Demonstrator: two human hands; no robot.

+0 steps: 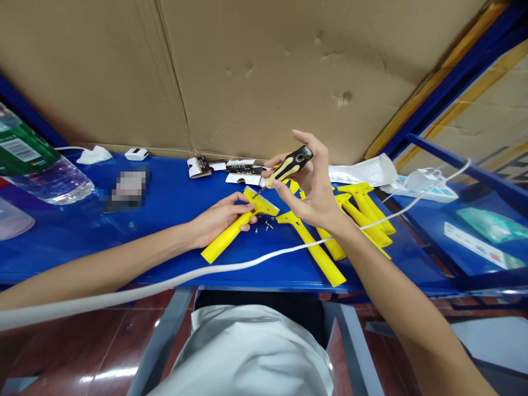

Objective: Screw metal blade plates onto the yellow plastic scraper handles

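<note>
My left hand [223, 219] grips a yellow scraper [226, 237] just below its wide head, the handle slanting down to the left. A pale blade strip runs along the head's far edge. In my right hand [315, 187] is a screwdriver [291, 165] with a black and cream handle, held by the fingertips and tilted. Its shaft points down at the scraper head; whether the tip sits in a screw is too small to tell. Several small screws [268, 225] lie on the blue table [173, 198] beside the head. Another yellow scraper [317, 253] rests right of them.
More yellow scrapers [367, 212] are piled under and beyond my right forearm. Small black-and-white boxes [243, 171] stand against the cardboard wall [264, 82]. A white cable [165, 283] crosses in front of both arms. At the left is a large bottle [37, 159]; a power strip [433, 190] lies right.
</note>
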